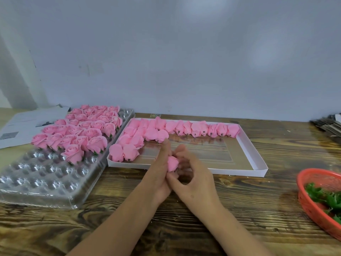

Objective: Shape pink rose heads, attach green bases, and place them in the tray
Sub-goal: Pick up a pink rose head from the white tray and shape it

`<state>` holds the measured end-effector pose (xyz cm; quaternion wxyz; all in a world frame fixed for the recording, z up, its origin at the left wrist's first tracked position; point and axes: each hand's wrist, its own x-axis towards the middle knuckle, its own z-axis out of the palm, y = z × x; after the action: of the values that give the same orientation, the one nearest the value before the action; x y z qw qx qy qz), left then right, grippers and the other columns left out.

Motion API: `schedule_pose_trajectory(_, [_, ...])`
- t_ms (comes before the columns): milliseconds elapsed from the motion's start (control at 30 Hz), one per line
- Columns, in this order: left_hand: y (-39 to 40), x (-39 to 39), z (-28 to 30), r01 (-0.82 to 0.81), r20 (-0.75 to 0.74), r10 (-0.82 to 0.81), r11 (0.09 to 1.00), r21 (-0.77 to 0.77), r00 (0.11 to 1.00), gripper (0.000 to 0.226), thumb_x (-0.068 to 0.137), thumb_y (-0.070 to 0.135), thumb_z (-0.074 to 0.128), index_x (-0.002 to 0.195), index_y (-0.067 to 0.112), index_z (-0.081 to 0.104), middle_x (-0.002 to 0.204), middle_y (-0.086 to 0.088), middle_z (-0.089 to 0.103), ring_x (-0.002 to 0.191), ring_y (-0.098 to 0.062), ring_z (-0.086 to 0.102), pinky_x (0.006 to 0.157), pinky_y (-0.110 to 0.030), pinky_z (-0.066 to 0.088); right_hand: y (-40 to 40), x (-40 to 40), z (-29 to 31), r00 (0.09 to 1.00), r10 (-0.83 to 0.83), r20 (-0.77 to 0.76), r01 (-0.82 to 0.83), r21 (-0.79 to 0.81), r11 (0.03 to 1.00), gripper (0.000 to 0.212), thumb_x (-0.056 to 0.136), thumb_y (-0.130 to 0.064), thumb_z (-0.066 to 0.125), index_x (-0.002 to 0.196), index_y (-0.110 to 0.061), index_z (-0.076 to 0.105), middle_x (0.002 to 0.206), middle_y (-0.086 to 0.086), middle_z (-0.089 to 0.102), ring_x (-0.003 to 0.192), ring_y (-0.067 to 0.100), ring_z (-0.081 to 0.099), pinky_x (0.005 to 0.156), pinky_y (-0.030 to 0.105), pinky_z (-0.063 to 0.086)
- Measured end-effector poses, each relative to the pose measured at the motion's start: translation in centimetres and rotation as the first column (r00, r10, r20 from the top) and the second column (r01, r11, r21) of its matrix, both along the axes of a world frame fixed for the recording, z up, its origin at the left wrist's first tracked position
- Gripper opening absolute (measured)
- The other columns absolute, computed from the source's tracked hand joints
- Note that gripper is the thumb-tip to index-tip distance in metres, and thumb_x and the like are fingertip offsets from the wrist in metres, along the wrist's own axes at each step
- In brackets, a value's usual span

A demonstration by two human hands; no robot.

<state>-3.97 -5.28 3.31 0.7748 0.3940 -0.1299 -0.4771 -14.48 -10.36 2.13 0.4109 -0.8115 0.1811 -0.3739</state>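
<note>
A closed pink rose bud (172, 163) sits between both hands at the table's middle, just in front of the white box. My left hand (160, 172) holds it from the left with the fingers stretched up along its side. My right hand (191, 174) curls its fingers round the bud from the right. The clear plastic tray (42, 180) at the left carries several finished open pink roses (81, 130) with green bases in its far half. The near cells hold nothing. The white box (252, 154) holds several unshaped buds (147, 132) along its back and left.
A red mesh basket (310, 206) of green bases (324, 196) stands at the right edge of the wooden table. Printed papers (27, 124) lie at the far left. A dark stack (328, 126) sits at the far right. A grey wall rises behind.
</note>
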Motion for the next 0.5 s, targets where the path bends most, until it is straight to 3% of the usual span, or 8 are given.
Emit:
schedule_pose_trajectory(67, [-0.1, -0.1, -0.3, -0.015, -0.051, 0.014, 1.000, -0.020, 0.999, 0.049, 0.081, 0.055, 0.066, 0.091, 0.010, 0.081, 0.104, -0.007, 0.078, 0.088, -0.016, 0.077, 0.065, -0.030, 0.062, 0.0, 0.1, -0.5, 0.999, -0.024, 0.022, 0.027, -0.108, 0.994, 0.045, 0.082, -0.027, 0.076, 0.114, -0.051, 0.055, 0.104, -0.027, 0.063, 0.102, -0.002, 0.063, 0.085, 0.014, 0.052])
schedule_pose_trajectory(133, [-0.2, -0.2, -0.4, -0.014, -0.084, 0.011, 0.999, -0.036, 0.996, 0.053, 0.076, 0.057, 0.070, 0.098, 0.008, 0.076, 0.111, -0.006, 0.077, 0.097, -0.015, 0.076, 0.068, -0.030, 0.062, -0.3, 0.2, -0.9, 0.996, -0.054, 0.074, 0.068, -0.194, 0.979, 0.037, 0.084, -0.021, 0.077, 0.116, -0.035, 0.064, 0.106, -0.024, 0.063, 0.102, -0.002, 0.062, 0.086, 0.014, 0.051])
schedule_pose_trajectory(200, [-0.3, -0.3, -0.5, 0.015, -0.071, -0.018, 0.999, -0.036, 0.997, 0.063, 0.068, 0.060, 0.074, 0.102, 0.008, 0.080, 0.117, -0.008, 0.075, 0.104, -0.017, 0.074, 0.072, -0.031, 0.062, -0.4, 0.2, -0.8, 0.992, -0.070, 0.107, 0.091, -0.210, 0.973, 0.032, 0.084, -0.016, 0.077, 0.111, -0.029, 0.068, 0.103, -0.018, 0.066, 0.098, -0.001, 0.063, 0.083, 0.011, 0.051])
schedule_pose_trajectory(233, [-0.3, -0.4, -0.5, 0.029, -0.043, -0.031, 0.999, -0.043, 0.999, 0.065, 0.064, 0.062, 0.076, 0.102, 0.009, 0.081, 0.117, -0.009, 0.075, 0.104, -0.019, 0.074, 0.074, -0.031, 0.062, -0.4, 0.2, -0.6, 0.992, -0.076, 0.104, 0.092, -0.151, 0.984, 0.032, 0.083, -0.015, 0.078, 0.108, -0.032, 0.068, 0.101, -0.017, 0.067, 0.095, 0.000, 0.065, 0.080, 0.011, 0.051])
schedule_pose_trajectory(333, [-0.2, -0.1, -0.1, 0.075, 0.099, -0.067, 0.994, -0.079, 0.993, 0.065, 0.066, 0.060, 0.083, 0.107, 0.010, 0.078, 0.112, -0.011, 0.075, 0.101, -0.026, 0.072, 0.084, -0.037, 0.061, -0.8, 0.1, 0.5, 0.989, -0.026, 0.148, -0.007, 0.221, 0.975, 0.033, 0.082, -0.006, 0.077, 0.097, -0.034, 0.070, 0.083, -0.011, 0.072, 0.075, 0.002, 0.067, 0.068, 0.014, 0.053])
schedule_pose_trajectory(400, [0.0, 0.4, 0.2, 0.103, 0.213, -0.083, 0.991, -0.085, 0.973, 0.057, 0.076, 0.047, 0.083, 0.114, 0.006, 0.071, 0.116, -0.014, 0.072, 0.106, -0.028, 0.068, 0.091, -0.039, 0.059, -1.3, -0.1, 1.2, 0.972, -0.002, 0.234, -0.099, 0.418, 0.903, 0.033, 0.083, 0.003, 0.074, 0.096, -0.027, 0.074, 0.084, -0.007, 0.075, 0.076, 0.007, 0.068, 0.071, 0.019, 0.057])
schedule_pose_trajectory(500, [0.5, 1.1, 0.5, 0.131, 0.410, -0.103, 0.991, -0.041, 0.906, 0.038, 0.084, 0.033, 0.077, 0.111, 0.008, 0.071, 0.120, -0.016, 0.072, 0.110, -0.031, 0.069, 0.089, -0.037, 0.059, -2.1, -0.4, 1.7, 0.952, 0.024, 0.305, -0.224, 0.638, 0.737, 0.020, 0.087, 0.001, 0.071, 0.097, -0.015, 0.078, 0.093, 0.008, 0.077, 0.085, 0.019, 0.072, 0.074, 0.027, 0.060])
